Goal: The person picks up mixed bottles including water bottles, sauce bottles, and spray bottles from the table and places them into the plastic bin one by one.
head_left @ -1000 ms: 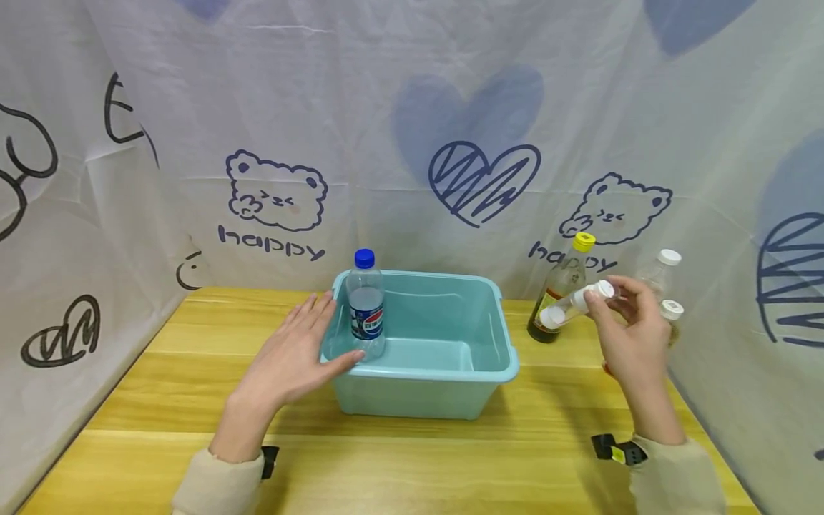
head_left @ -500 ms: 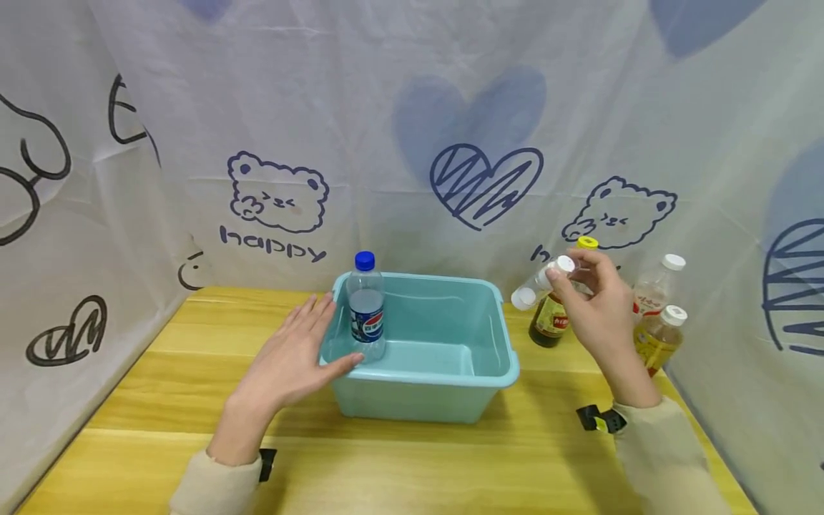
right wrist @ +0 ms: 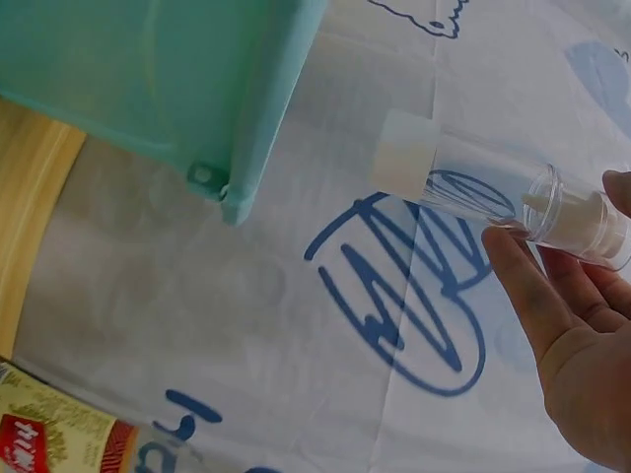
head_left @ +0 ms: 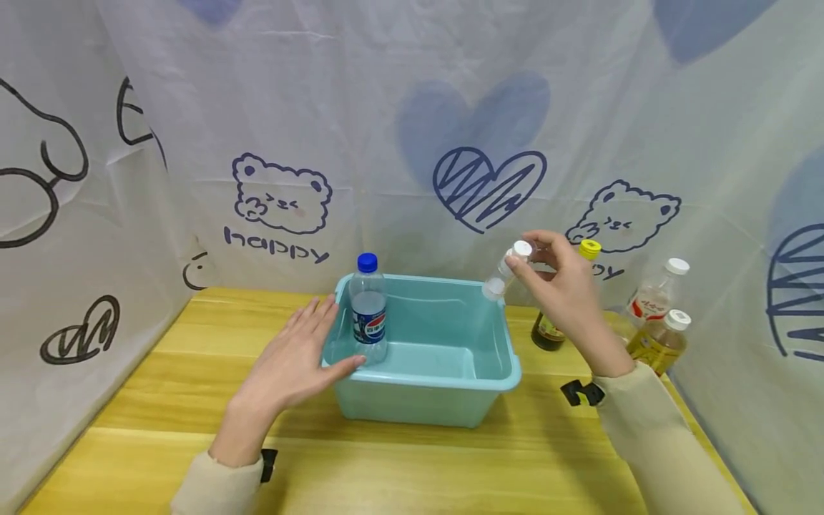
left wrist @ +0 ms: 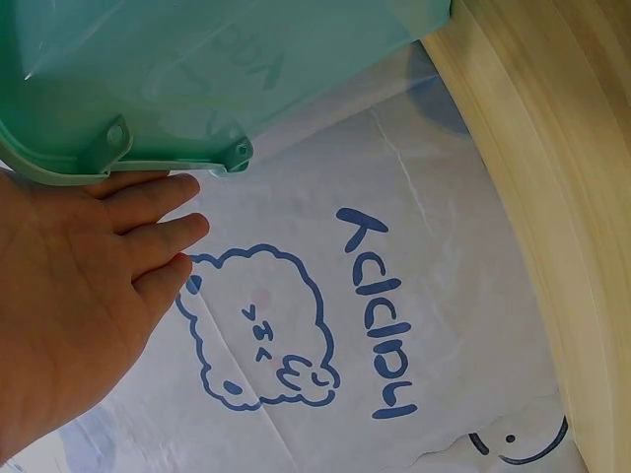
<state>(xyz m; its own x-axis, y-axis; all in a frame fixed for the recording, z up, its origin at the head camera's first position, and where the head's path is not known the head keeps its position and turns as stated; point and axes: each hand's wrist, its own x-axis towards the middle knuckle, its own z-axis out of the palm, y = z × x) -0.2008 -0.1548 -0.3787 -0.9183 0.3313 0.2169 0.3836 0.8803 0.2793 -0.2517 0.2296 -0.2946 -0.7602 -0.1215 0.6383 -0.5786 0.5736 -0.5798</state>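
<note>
A light teal plastic bin [head_left: 418,404] stands on the wooden table. Inside its left end, upright, is a clear Pepsi bottle [head_left: 369,322] with a blue cap. My left hand [head_left: 290,361] rests on the bin's left rim with straight fingers and the thumb over the front corner. In the left wrist view, the fingertips [left wrist: 182,187] lie along the rim. My right hand [head_left: 569,293] pinches a small clear bottle [head_left: 504,272] with white ends, tilted above the bin's back right corner. The right wrist view shows the fingers round one white end of this bottle [right wrist: 473,172].
Right of the bin, a dark sauce bottle [head_left: 547,335] with a yellow cap stands partly behind my right hand. Farther right are a clear bottle [head_left: 653,297] with a red label and a yellow-labelled bottle [head_left: 659,347], both white-capped. A printed cloth [head_left: 386,143] hangs behind the table.
My right hand has carried the small clear bottle leftward and up, from before the yellow-capped bottle to above the bin's right rim. The left hand has kept its place on the bin.
</note>
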